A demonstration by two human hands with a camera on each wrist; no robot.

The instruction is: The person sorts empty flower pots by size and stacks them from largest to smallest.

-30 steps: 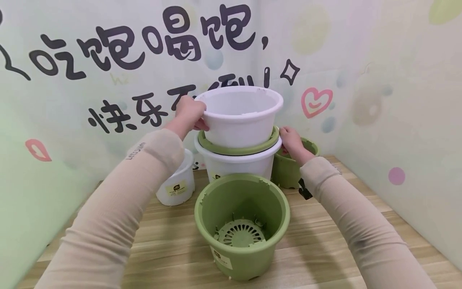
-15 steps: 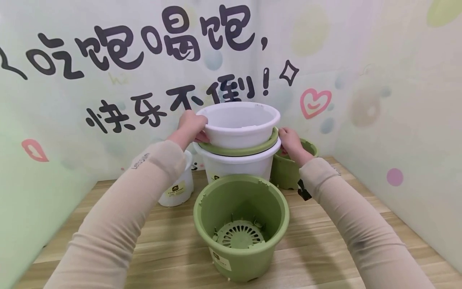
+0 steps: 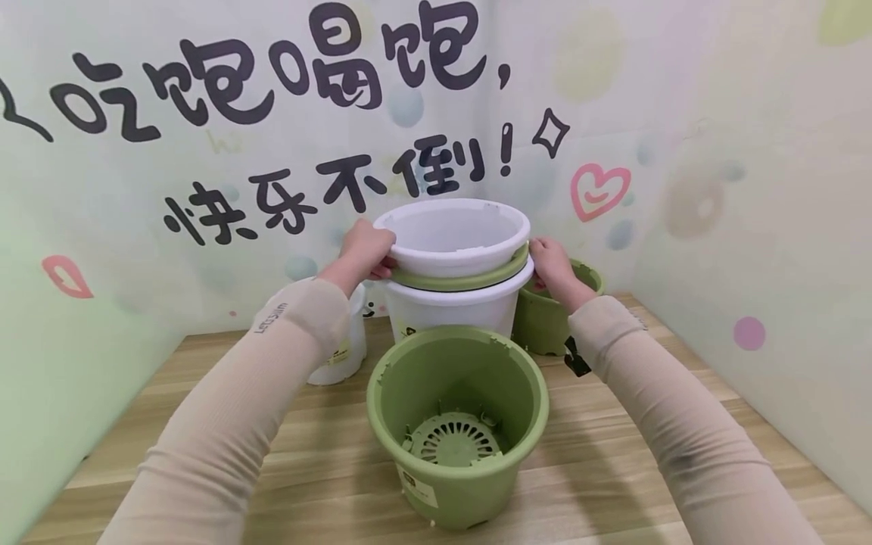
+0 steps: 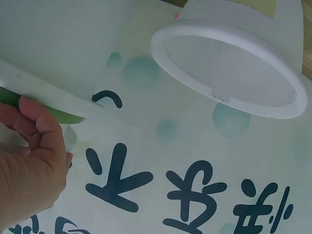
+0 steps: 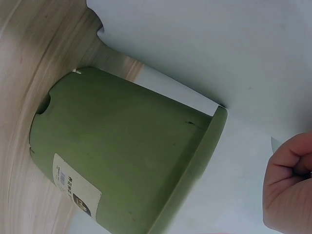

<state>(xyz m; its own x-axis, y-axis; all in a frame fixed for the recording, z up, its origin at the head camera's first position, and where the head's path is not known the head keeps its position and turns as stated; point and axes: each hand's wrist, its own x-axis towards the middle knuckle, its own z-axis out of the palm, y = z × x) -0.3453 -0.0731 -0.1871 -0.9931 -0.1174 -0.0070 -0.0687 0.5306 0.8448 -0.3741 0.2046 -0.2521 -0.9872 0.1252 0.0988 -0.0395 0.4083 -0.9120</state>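
In the head view, a white flowerpot (image 3: 456, 261) sits low inside a green flowerpot (image 3: 470, 283), which itself is nested in a larger white flowerpot (image 3: 453, 314). My left hand (image 3: 364, 250) grips the left rim of the top white flowerpot, its fingers curled beneath the rim in the left wrist view. On the stack's other side, my right hand (image 3: 553, 265) holds the rim of the nested green flowerpot. The right fingertips lie partly hidden, and the right wrist view shows only the curled fingers at its edge.
Another green flowerpot (image 3: 456, 492) with a slotted base stands in front of the stack on the wooden table (image 3: 313, 469). A smaller white flowerpot (image 3: 347, 352) is behind my left forearm. One more green flowerpot (image 3: 541, 325) stands behind my right hand. Printed walls border the table.
My left hand has lowered the top white flowerpot into the nested green one, so less of its side shows. My right hand has stayed at the green rim.
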